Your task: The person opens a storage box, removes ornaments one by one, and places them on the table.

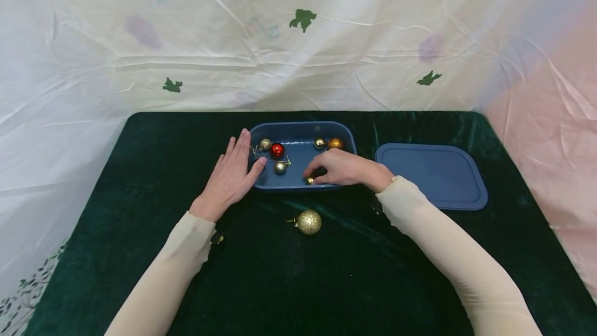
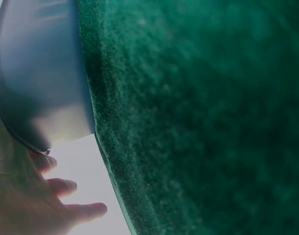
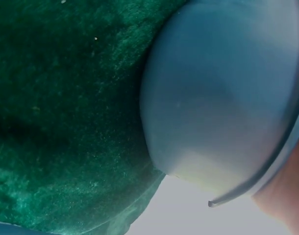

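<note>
Your left hand (image 1: 230, 170) lay against the left end of the blue box (image 1: 300, 153), fingers straight, thumb over the rim, gripping nothing. Your right hand (image 1: 340, 166) was over the box's right side, fingers curled, pinching a small gold ball (image 1: 310, 181) just inside the front wall. A larger glittery ball (image 1: 309, 222) lay on the green cloth (image 1: 261, 274) in front; the lid (image 1: 431, 175) lay right of the box.

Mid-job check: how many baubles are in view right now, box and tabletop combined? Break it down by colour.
Red bauble: 1
Orange-gold glitter bauble: 1
Gold or pale-gold baubles: 5
Total visible: 7
</note>
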The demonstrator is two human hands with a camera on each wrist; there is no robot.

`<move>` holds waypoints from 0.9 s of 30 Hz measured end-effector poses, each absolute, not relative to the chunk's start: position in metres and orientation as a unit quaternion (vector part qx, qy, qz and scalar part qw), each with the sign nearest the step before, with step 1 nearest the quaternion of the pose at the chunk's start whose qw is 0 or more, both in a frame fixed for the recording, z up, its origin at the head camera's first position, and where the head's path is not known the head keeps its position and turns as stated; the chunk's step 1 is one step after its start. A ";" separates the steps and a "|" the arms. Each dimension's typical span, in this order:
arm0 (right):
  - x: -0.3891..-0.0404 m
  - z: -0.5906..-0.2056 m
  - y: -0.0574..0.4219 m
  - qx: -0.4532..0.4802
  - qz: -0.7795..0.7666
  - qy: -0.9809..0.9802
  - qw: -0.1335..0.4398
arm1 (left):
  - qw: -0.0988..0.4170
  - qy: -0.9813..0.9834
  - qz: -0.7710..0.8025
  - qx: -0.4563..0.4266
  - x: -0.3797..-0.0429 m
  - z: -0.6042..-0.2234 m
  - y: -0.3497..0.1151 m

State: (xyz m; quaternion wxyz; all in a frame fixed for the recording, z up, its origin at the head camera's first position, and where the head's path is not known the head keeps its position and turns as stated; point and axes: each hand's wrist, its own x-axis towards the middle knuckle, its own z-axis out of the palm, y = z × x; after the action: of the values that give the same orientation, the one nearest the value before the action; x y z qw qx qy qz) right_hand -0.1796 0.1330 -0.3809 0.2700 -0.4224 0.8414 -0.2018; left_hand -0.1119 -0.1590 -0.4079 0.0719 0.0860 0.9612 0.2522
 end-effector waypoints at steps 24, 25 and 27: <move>-0.156 -0.373 0.155 -0.392 -0.343 0.842 0.137 | 0.077 0.963 0.248 0.079 -0.111 -0.406 -0.158; -0.155 -0.372 0.156 -0.390 -0.348 0.842 0.132 | 0.077 0.962 0.248 0.079 -0.111 -0.406 -0.158; -0.152 -0.370 0.159 -0.386 -0.358 0.841 0.124 | 0.076 0.963 0.247 0.080 -0.111 -0.406 -0.159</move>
State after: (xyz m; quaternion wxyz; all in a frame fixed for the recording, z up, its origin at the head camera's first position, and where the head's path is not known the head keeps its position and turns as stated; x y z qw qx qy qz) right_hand -0.1520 0.1586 -0.3703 0.1242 -0.3855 0.8413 -0.3580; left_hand -0.1112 -0.1587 -0.4056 0.0761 0.0797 0.9626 0.2474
